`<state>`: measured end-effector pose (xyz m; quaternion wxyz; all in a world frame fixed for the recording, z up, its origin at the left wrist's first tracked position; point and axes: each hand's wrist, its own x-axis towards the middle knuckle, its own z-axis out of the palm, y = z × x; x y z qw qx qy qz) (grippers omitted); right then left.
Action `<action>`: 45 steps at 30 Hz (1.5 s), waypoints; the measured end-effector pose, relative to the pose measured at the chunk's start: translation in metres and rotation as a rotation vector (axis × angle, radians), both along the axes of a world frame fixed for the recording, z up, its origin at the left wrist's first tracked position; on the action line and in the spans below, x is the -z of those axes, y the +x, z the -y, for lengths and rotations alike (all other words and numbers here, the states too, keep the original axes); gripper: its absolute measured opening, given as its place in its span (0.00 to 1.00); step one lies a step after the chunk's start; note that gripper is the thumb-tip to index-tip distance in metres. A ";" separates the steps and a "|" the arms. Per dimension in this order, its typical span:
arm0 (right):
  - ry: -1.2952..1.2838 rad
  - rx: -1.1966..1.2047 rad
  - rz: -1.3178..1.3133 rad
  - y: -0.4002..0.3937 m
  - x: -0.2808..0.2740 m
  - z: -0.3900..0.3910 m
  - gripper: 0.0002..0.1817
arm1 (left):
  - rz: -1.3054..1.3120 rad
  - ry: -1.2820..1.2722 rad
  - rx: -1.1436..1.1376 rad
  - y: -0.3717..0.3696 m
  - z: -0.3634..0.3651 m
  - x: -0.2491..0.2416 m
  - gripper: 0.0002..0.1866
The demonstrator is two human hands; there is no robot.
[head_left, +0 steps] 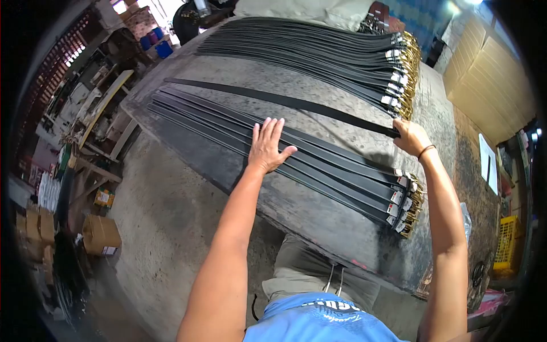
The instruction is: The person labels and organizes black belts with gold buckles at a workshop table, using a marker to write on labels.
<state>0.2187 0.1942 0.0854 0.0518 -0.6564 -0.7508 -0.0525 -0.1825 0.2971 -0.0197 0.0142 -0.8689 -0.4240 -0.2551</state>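
Note:
My right hand (412,138) is closed around the buckle end of a single black belt (296,104), which stretches left across the table to its far tip. The buckle itself is hidden in my fingers. My left hand (269,147) lies flat with fingers spread on the nearer bundle of black belts (336,176). These belts run side by side, with white tags (395,198) and gold-coloured buckles (415,199) gathered at their right end. Farther back lies a larger bundle of black belts (302,51), its gold-coloured buckles (411,74) also at the right.
Everything lies on a worn grey table (319,199). A large cardboard sheet (484,80) stands at the right, near a white paper (488,162) and a yellow crate (505,242). Cardboard boxes (101,235) sit on the floor at left, below a wooden bench (105,108).

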 end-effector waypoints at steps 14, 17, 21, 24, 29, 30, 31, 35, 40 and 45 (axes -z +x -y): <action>-0.160 -0.168 -0.297 -0.098 -0.102 0.163 0.15 | 0.050 0.280 0.349 0.043 0.036 -0.043 0.33; -0.213 -0.060 -0.311 -0.083 -0.096 0.237 0.16 | -0.045 0.181 0.487 0.032 0.062 -0.051 0.18; -0.542 0.456 -0.692 -0.029 -0.063 0.332 0.13 | -0.133 0.140 0.525 -0.001 0.098 -0.032 0.08; -0.621 0.639 -0.847 0.007 -0.019 0.394 0.15 | -0.230 0.094 0.474 -0.025 0.109 -0.014 0.13; -0.586 0.621 -0.834 0.005 -0.001 0.412 0.21 | -0.203 0.089 0.426 -0.026 0.114 -0.008 0.18; -0.604 0.618 -0.780 0.002 -0.001 0.408 0.21 | -0.236 0.051 0.401 -0.028 0.113 -0.007 0.21; -0.623 0.613 -0.727 0.001 -0.001 0.406 0.21 | -0.241 0.056 0.405 -0.030 0.111 -0.007 0.21; -0.499 0.587 -0.858 0.024 0.036 0.415 0.19 | -0.260 0.008 0.386 -0.036 0.116 -0.013 0.18; -0.458 0.621 -0.864 0.021 0.039 0.416 0.17 | -0.232 -0.009 0.389 -0.037 0.125 -0.019 0.28; -0.418 0.643 -0.838 0.017 0.039 0.418 0.18 | -0.144 -0.097 0.576 0.003 0.150 -0.022 0.26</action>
